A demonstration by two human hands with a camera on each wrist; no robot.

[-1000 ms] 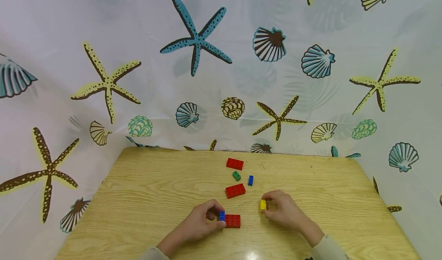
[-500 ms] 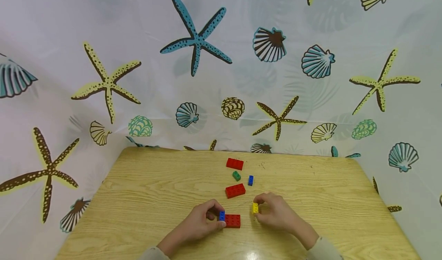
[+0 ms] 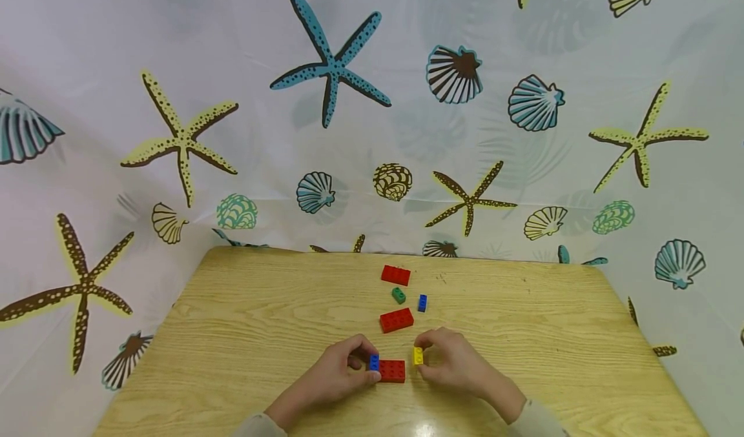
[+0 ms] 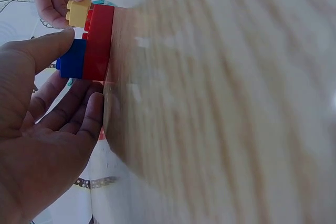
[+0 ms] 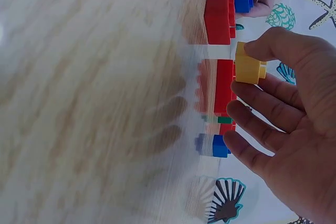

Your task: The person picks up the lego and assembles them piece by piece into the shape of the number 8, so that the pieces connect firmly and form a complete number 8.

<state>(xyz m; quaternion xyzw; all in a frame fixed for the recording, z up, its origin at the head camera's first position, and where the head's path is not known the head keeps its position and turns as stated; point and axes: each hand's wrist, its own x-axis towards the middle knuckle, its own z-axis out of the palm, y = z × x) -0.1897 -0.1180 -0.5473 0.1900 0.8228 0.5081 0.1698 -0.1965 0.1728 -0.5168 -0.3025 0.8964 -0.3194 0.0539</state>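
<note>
Near the front of the table lies a red brick (image 3: 392, 371), studs up. On its left end sits a small blue brick (image 4: 72, 59), which my left hand (image 3: 343, 371) pinches between thumb and fingers. Just right of the red brick, my right hand (image 3: 454, 361) holds a small yellow brick (image 5: 247, 64) between thumb and forefinger, its studs up. In the right wrist view the yellow brick hangs above the table, apart from the red brick; the other right-hand fingers are spread beneath and beside it.
Beyond the hands lie a second red brick (image 3: 396, 320), a small blue brick (image 3: 422, 303), a small green brick (image 3: 398, 295) and a third red brick (image 3: 396, 275). A shell-and-starfish curtain (image 3: 349, 146) stands behind the wooden table (image 3: 279, 295).
My right hand has moved left with the yellow brick, toward the red brick. The left hand has stayed on the blue brick.
</note>
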